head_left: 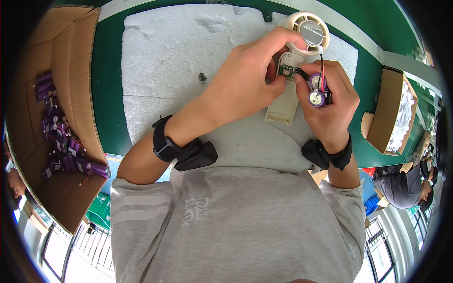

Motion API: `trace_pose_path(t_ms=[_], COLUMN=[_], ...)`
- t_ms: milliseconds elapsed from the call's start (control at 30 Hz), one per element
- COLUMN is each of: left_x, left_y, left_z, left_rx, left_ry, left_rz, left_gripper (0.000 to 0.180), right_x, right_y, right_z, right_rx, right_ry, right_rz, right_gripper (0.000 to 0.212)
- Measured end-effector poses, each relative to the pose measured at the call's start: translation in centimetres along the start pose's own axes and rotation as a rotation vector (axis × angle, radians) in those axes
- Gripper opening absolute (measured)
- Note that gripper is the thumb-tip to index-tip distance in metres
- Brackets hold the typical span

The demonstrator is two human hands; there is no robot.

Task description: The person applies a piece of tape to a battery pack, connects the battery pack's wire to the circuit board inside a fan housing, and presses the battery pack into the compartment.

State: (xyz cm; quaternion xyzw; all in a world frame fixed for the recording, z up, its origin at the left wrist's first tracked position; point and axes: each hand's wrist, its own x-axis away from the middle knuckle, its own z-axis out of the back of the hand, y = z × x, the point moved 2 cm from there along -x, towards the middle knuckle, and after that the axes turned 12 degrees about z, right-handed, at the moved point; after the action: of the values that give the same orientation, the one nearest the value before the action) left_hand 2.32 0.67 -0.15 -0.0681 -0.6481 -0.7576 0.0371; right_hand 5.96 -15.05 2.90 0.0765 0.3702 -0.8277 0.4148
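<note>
My left hand [245,78] grips the cream housing of a small handheld fan [281,112], its fingers curled round the upper part of the handle. The round fan head [324,35] lies at the far end. Inside the opened handle shows a green circuit board [286,70]. My right hand [336,94] is closed on a battery pack of purple cells [316,98], and its thumb and fingertip pinch a small black piece [298,70] beside the board. Red and black wires [322,63] run from a white connector near the fan head toward the pack.
A white foam sheet [160,61] covers much of the green table [111,94]. At the left stands a cardboard box [78,52] with several purple battery packs [66,141]. Another box [384,111] holding white pieces is at the right. A dark speck [202,77] lies on the foam. Another person [398,186] is beyond, at right.
</note>
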Motion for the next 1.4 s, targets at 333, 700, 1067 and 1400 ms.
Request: trace_pose_path(t_ms=[333,700,1067,1400], left_x=[0.0,-0.4,-0.5,0.0], left_y=[-0.4,0.2,0.3,0.0], left_z=[0.5,1.5,1.4,0.7], left_rx=[0.068,-0.238,-0.238,-0.144], left_ry=[-0.059,-0.071,-0.088,0.015], left_rz=[-0.039,-0.179,-0.185,-0.095], left_gripper=[0.054,0.027,0.028,0.024], right_x=[-0.2,-0.3,-0.2,-0.2], right_y=[-0.3,0.7,2.1,1.0], right_z=[-0.1,0.1,3.0,1.5], right_rx=[0.006,-0.025,-0.728,-0.216], right_ry=[-0.032,0.016,-0.1,-0.104], right_rz=[-0.019,-0.069,-0.469,-0.048], right_gripper=[0.019,0.025,0.021,0.02])
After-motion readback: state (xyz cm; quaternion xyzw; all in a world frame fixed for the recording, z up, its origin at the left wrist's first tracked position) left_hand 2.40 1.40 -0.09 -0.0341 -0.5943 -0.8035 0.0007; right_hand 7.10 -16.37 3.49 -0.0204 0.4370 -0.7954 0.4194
